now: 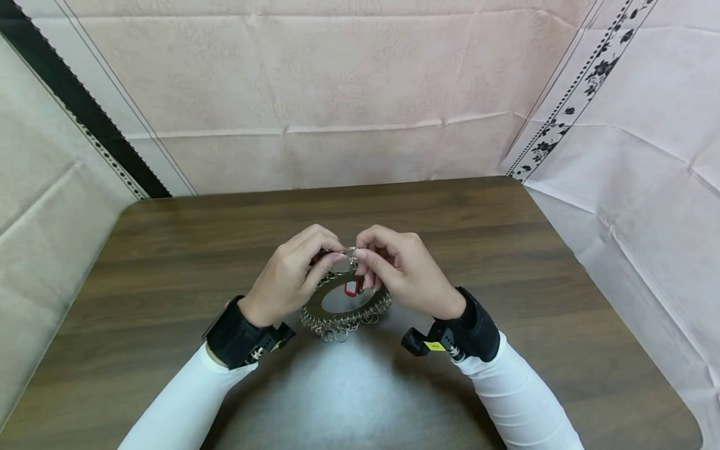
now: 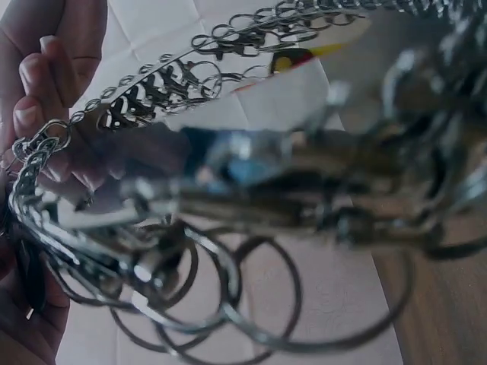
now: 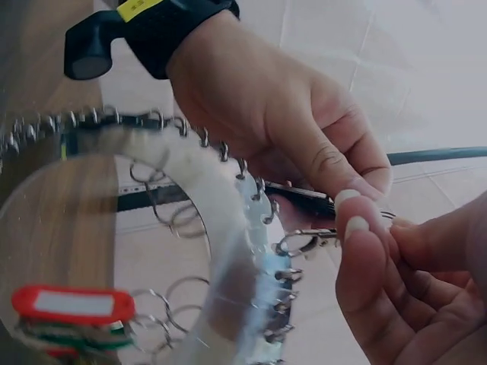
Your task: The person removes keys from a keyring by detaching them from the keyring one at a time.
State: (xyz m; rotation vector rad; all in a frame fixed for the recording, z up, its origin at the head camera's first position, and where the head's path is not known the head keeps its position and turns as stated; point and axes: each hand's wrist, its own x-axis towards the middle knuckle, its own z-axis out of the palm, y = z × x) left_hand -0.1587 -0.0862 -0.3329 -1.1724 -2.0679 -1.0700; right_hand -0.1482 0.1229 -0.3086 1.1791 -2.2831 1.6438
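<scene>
A round, clear-centred disc [image 1: 322,300] with metal clasps and key rings [image 1: 335,335] all round its rim is between both hands above the table. At its far side my left hand [image 1: 295,269] pinches a slim dark piece [image 3: 304,201] between thumb and fingers. My right hand [image 1: 402,269] pinches the thin metal key ring [image 3: 387,215] at that piece's end, fingertips close to the left hand's. Just below the fingers, a metal clasp [image 3: 302,241] juts out from the rim. A red key tag [image 1: 351,288] with a white label shows by the disc.
The brown wood-grain table [image 1: 169,325] extends around the hands. Pale patterned cloth [image 1: 360,94] hangs behind it, with more at both sides. Black straps with small cameras sit on both wrists; loose key rings dangle below the disc.
</scene>
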